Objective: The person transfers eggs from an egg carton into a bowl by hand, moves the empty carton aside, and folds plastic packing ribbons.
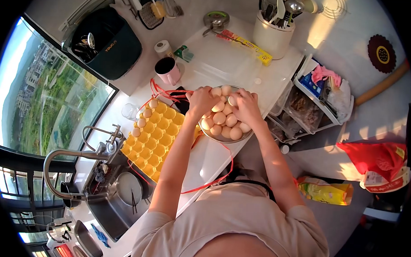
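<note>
A round metal bowl (215, 139) heaped with brown eggs (218, 117) stands at the counter's edge in front of me. My left hand (202, 102) is at the bowl's left side, fingers curled in over the eggs; whatever lies under them is hidden. At the upper right of the pile, my right hand (246, 107) has its fingers closed around an egg (232, 101). Left of the bowl lies a yellow egg tray (153, 133), with several eggs (141, 122) along its left row and bare cups elsewhere. Red ribbon (212, 183) trails around the tray and the bowl.
Behind the tray are a pink mug (167, 71) and a glass (129, 110). A sink (107, 211) with a faucet (73, 154) is at the left. Toward the back right stand a utensil crock (273, 38), a yellow box (249, 46) and a drawer rack (312, 105).
</note>
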`<state>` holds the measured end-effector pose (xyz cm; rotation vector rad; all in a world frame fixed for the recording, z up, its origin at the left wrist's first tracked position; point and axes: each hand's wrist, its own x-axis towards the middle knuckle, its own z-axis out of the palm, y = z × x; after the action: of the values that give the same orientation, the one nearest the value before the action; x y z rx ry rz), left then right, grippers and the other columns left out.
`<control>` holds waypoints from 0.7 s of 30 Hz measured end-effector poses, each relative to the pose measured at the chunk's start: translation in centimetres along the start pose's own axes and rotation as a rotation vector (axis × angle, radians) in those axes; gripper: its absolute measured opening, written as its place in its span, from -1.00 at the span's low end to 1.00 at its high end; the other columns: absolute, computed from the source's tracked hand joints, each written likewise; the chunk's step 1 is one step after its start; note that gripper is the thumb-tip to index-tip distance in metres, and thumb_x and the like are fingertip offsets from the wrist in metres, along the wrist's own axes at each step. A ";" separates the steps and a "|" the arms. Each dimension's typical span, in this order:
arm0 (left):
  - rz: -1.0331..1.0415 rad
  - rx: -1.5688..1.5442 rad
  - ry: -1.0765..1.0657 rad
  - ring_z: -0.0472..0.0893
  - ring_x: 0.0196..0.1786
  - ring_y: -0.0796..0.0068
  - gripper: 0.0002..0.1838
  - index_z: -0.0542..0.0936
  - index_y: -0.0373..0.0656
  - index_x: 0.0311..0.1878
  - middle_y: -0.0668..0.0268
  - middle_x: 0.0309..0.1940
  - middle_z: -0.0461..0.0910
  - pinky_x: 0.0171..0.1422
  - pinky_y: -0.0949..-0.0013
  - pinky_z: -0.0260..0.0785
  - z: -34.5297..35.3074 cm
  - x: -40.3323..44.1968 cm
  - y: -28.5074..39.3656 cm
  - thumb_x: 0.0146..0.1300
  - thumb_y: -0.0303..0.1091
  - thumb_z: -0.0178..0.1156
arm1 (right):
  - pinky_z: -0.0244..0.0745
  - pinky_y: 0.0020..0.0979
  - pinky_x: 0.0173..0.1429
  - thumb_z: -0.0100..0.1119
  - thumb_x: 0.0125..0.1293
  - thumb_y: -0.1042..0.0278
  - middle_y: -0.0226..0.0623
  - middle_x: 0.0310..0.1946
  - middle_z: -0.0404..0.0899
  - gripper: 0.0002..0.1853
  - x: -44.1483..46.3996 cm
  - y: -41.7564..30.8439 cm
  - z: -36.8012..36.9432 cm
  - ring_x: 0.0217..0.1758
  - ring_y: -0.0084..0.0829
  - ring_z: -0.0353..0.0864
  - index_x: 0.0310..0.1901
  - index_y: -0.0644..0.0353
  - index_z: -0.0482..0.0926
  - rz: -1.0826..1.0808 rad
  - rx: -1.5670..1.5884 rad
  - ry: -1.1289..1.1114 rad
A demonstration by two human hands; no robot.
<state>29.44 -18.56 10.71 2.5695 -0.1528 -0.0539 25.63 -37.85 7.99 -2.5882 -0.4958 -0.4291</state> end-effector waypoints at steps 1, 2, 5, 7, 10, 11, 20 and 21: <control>0.007 0.000 0.001 0.64 -0.06 0.09 -0.53 0.66 -0.21 -0.13 0.07 -0.22 0.68 0.15 0.04 0.19 0.2 0.2 -0.5 0.03 -0.02 0.24 | 0.29 -0.13 0.12 0.27 0.04 0.48 -0.31 -0.09 0.52 -0.64 0.1 0.0 0.0 0.07 -0.25 0.54 -0.05 0.08 0.61 0.008 -0.013 -0.018; 0.016 0.000 0.002 0.64 -0.08 0.09 -0.52 0.67 -0.18 -0.14 0.10 -0.24 0.67 0.13 0.03 0.18 0.5 0.5 -1.0 0.03 0.03 0.24 | 0.29 -0.12 0.12 0.27 0.04 0.47 -0.30 -0.08 0.52 -0.64 0.2 -0.1 0.0 0.07 -0.25 0.54 -0.05 0.08 0.60 0.016 -0.012 -0.030; 0.032 0.036 -0.010 0.63 -0.11 0.07 -0.50 0.67 -0.15 -0.15 0.10 -0.27 0.66 0.09 0.00 0.19 0.5 0.8 -1.4 0.06 0.10 0.22 | 0.31 -0.11 0.13 0.28 0.05 0.45 -0.27 -0.07 0.53 -0.60 0.4 -0.2 0.0 0.09 -0.23 0.54 0.00 0.10 0.57 0.046 -0.007 -0.058; 0.044 0.053 -0.016 0.63 -0.12 0.05 -0.49 0.66 -0.15 -0.15 0.09 -0.27 0.65 0.08 -0.02 0.19 0.6 0.9 -1.5 0.08 0.12 0.21 | 0.32 -0.10 0.14 0.28 0.06 0.44 -0.26 -0.06 0.53 -0.56 0.6 -0.4 0.0 0.10 -0.21 0.54 0.05 0.12 0.54 0.066 0.001 -0.074; 0.053 0.058 -0.013 0.62 -0.12 0.04 -0.47 0.65 -0.16 -0.16 0.08 -0.25 0.64 0.07 -0.03 0.20 1.1 1.1 -2.0 0.10 0.15 0.20 | 0.32 -0.09 0.17 0.28 0.09 0.43 -0.23 -0.01 0.53 -0.48 0.8 -0.8 -0.2 0.14 -0.20 0.53 0.15 0.14 0.48 0.080 0.029 -0.062; 0.050 0.063 -0.017 0.62 -0.12 0.04 -0.47 0.65 -0.16 -0.16 0.08 -0.24 0.64 0.07 -0.03 0.21 1.2 1.3 -2.2 0.10 0.16 0.20 | 0.31 -0.09 0.17 0.29 0.09 0.41 -0.23 0.00 0.53 -0.47 0.8 -0.7 -0.1 0.16 -0.20 0.52 0.17 0.13 0.47 0.078 0.032 -0.059; 0.097 -0.020 0.023 0.64 -0.12 0.15 -0.33 0.59 -0.09 0.20 0.09 -0.18 0.64 0.07 0.09 0.32 1.6 1.5 -3.3 0.10 0.13 0.29 | 0.27 -0.11 0.21 0.37 0.12 0.32 -0.22 0.05 0.52 -0.43 0.4 -0.5 0.1 0.20 -0.21 0.50 0.19 0.13 0.45 0.067 0.044 -0.034; 0.103 -0.010 0.006 0.64 -0.11 0.17 -0.30 0.57 -0.08 0.25 0.09 -0.18 0.64 0.07 0.09 0.33 1.5 1.6 -3.3 0.10 0.14 0.30 | 0.27 -0.11 0.21 0.36 0.13 0.32 -0.23 0.05 0.52 -0.44 0.3 -0.5 0.0 0.19 -0.22 0.50 0.19 0.13 0.46 0.062 0.048 -0.027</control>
<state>31.22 -16.81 7.63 2.5470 -0.2813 -0.0090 25.68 -37.31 8.31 -2.5585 -0.4282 -0.3566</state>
